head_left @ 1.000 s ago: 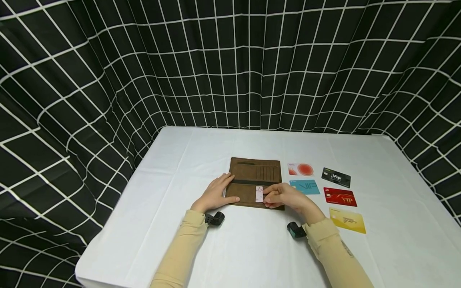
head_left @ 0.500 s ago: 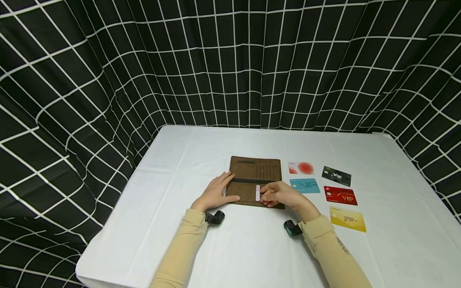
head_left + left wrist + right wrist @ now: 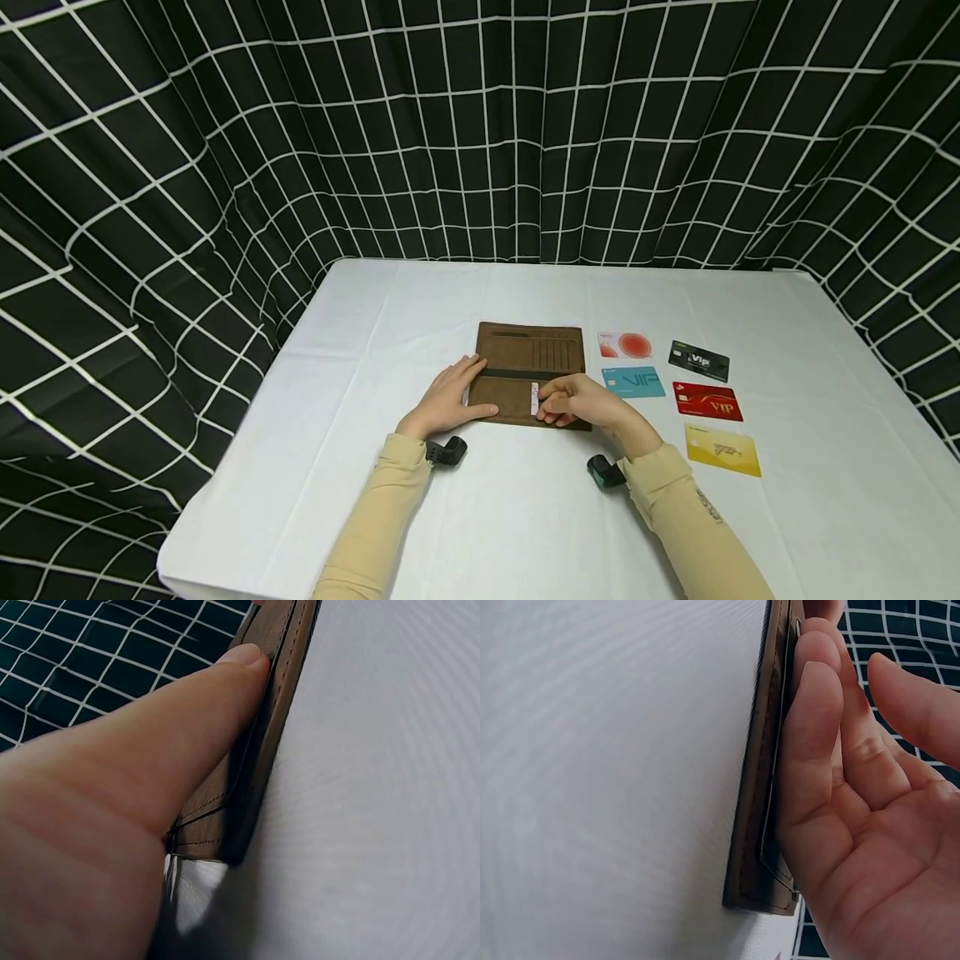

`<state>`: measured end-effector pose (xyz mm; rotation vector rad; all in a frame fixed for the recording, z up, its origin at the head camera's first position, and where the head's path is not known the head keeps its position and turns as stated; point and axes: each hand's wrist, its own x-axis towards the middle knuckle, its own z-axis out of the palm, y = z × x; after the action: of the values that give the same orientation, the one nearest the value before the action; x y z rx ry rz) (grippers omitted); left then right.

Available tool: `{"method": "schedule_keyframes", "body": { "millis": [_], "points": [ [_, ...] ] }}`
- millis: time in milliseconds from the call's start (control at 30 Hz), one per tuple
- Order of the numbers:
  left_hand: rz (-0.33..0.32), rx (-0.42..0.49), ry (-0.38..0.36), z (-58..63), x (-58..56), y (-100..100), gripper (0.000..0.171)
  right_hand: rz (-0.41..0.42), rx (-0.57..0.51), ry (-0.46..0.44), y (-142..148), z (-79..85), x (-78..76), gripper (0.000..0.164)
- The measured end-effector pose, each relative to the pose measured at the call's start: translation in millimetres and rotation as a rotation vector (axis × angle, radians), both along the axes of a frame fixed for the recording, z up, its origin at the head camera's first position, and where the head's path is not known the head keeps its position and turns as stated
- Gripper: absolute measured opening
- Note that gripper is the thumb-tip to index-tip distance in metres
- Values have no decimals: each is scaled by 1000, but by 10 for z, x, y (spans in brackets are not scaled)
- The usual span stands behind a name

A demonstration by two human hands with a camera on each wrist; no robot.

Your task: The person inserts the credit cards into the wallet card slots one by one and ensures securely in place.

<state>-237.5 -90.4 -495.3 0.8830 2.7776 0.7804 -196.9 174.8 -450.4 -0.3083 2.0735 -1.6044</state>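
A brown bifold wallet point(image 3: 506, 400) lies spread on the table, with slim card slots on its far half. My left hand point(image 3: 445, 402) rests on its left edge, and the thumb point(image 3: 202, 697) presses the near half in the left wrist view. A narrow strip of a pale pink-and-white card point(image 3: 534, 399) shows on the near half. My right hand point(image 3: 585, 404) touches the card's right side with its fingertips. In the right wrist view, bent fingers point(image 3: 814, 712) lie along the wallet and the thumb stands apart. How much of the card is tucked in or covered is hidden.
Right of the wallet lie several cards: a white-and-red one point(image 3: 625, 345), a blue one point(image 3: 633, 382), a black one point(image 3: 699, 361), a red one point(image 3: 708, 402) and a yellow one point(image 3: 722, 449). They rest on a white-covered table point(image 3: 525, 517) before black grid curtains point(image 3: 480, 133).
My right hand has moved slightly left, and the visible part of the pale card has narrowed from its right side. The left hand keeps its place on the wallet.
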Motion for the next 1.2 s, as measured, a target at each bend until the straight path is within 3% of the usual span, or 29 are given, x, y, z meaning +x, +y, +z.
{"method": "schedule_keyframes", "body": {
  "millis": [167,500,867,1200],
  "points": [
    [-9,24,32,-7,3,-1,87,9,3,2,5,-1,1,28],
    [14,-22,-18,15,-10,15,86,-14,34,7,4,-8,6,28],
    [16,-24,-18,-10,-13,12,86,-5,69,17,24,-8,17,30],
    [16,-30,-18,-17,-12,12,87,8,86,62,99,37,67,42]
  ]
}}
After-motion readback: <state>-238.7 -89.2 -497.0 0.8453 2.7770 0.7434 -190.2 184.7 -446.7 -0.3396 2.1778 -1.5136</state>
